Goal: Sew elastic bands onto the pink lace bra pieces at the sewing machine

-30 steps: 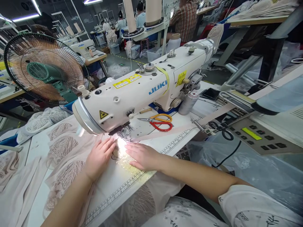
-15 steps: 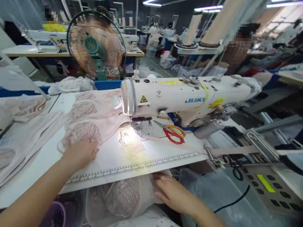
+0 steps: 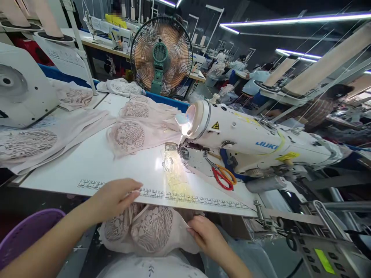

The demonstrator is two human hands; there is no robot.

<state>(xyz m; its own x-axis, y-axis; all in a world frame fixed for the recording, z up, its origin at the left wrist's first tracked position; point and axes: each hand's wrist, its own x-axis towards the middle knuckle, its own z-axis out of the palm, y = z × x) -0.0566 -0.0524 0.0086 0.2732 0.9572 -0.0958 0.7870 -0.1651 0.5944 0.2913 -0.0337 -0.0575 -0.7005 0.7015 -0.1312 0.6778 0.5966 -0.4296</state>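
Observation:
A pale pink bra [image 3: 152, 231] with lace cups hangs below the table's front edge, over my lap. My right hand [image 3: 208, 236] is closed on its right side. My left hand [image 3: 118, 197] is over the table edge above the left cup, fingers stretched out and thumb apart, with nothing visible in them. More pink lace pieces [image 3: 130, 135] lie on the white table [image 3: 87, 162] left of the needle area. The white sewing machine [image 3: 240, 135] stands to the right, its lamp lit.
Red-and-orange-handled scissors [image 3: 222, 177] rest beside the machine bed. A ruler strip [image 3: 199, 200] runs along the front edge. At left are another pink garment [image 3: 43, 143] and a purple basket [image 3: 31, 227]. A fan [image 3: 160, 56] stands behind; a control panel [image 3: 321, 251] is at lower right.
The view has swung left. My left hand has come off the lace pieces on the table, moving toward the front edge. The bra shows more fully, with my right hand still on it.

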